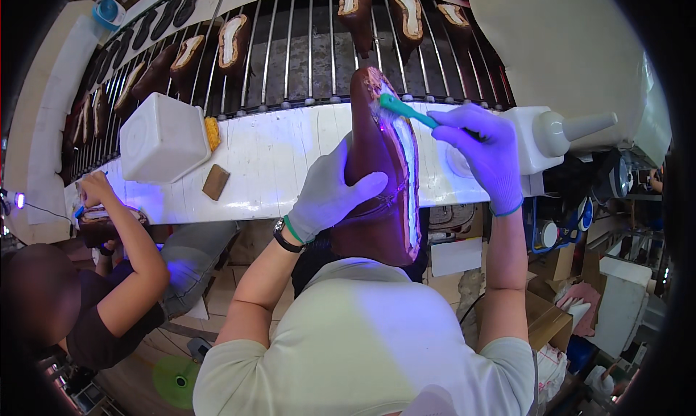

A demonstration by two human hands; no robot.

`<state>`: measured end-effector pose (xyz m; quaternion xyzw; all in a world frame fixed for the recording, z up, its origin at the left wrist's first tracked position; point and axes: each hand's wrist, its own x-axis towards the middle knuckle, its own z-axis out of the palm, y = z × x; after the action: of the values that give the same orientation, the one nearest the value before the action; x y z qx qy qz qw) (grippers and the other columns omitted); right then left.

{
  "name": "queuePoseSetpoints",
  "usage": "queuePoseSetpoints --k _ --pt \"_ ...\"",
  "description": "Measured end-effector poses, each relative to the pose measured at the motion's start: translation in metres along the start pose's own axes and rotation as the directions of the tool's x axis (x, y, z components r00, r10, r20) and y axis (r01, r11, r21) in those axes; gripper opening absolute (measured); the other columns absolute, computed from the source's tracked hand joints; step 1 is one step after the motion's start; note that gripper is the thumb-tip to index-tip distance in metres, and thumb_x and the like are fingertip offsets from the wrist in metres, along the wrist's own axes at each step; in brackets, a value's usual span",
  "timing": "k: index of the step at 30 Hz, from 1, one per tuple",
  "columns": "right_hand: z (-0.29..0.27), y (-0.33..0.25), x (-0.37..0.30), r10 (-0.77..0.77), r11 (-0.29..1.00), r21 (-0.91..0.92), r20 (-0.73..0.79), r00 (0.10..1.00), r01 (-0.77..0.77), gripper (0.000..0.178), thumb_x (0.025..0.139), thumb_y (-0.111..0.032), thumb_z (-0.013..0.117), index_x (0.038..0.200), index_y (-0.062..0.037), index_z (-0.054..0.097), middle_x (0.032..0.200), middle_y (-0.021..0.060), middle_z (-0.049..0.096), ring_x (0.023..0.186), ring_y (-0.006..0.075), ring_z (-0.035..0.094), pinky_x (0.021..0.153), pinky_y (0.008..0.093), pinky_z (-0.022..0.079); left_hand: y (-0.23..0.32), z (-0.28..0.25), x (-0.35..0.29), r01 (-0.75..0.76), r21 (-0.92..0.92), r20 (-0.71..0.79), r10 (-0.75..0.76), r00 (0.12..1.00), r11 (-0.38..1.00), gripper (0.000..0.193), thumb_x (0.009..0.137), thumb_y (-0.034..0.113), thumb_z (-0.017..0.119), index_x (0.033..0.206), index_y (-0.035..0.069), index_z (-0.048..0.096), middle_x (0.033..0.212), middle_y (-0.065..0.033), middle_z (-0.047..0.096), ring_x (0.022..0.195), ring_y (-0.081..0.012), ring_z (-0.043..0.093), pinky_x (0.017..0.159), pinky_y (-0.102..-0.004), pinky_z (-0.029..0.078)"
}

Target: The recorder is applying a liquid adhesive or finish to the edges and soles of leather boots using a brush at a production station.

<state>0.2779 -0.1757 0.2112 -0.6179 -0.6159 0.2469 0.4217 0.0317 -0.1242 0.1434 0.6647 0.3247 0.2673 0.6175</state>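
A dark brown boot [380,231] stands in front of me with its underside turned to the right, its toe or heel end reaching over the white bench. Along that underside runs a pale strip with a rough brown border. My left hand [330,195], in a white glove, is wrapped round the boot's side with the thumb across it. In my gloved right hand [486,147] is a green-handled brush [413,113], its bristles touching the underside near the far end. A bluish light falls on both gloves and the strip.
On the white bench [268,147] are a white square container [163,137], a yellow sponge-like piece [212,133], a brown block [215,182] and a white nozzle bottle [540,137]. Beyond, a roller conveyor [290,53] carries several boots. A co-worker [123,285] handles another boot at left.
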Motion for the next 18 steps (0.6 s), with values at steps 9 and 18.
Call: queuePoseSetpoints --k 9,18 --pt "-0.007 0.006 0.032 0.001 1.000 -0.016 -0.001 1.000 -0.001 0.022 0.085 -0.008 0.074 0.105 -0.0016 0.076 0.081 0.0002 0.068 0.073 0.0044 0.055 0.065 0.0222 0.042 -0.001 -0.001 -0.002 0.015 0.105 0.035 -0.018 0.999 0.994 0.088 0.079 0.048 0.076 0.145 0.001 0.041 0.112 -0.0167 0.070 0.101 -0.0292 0.070 0.090 -0.0371 0.053" --pt "-0.027 0.007 0.026 -0.066 0.996 0.085 0.372 0.926 0.037 0.023 0.076 -0.004 0.076 0.099 -0.0040 0.078 0.076 0.0055 0.067 0.069 0.0113 0.059 0.064 0.0263 0.044 -0.006 -0.009 0.000 0.039 -0.331 0.103 -0.004 0.995 0.943 0.064 0.090 0.046 0.069 0.128 -0.003 0.053 0.099 -0.0044 0.064 0.089 -0.0113 0.058 0.085 -0.0289 0.048"
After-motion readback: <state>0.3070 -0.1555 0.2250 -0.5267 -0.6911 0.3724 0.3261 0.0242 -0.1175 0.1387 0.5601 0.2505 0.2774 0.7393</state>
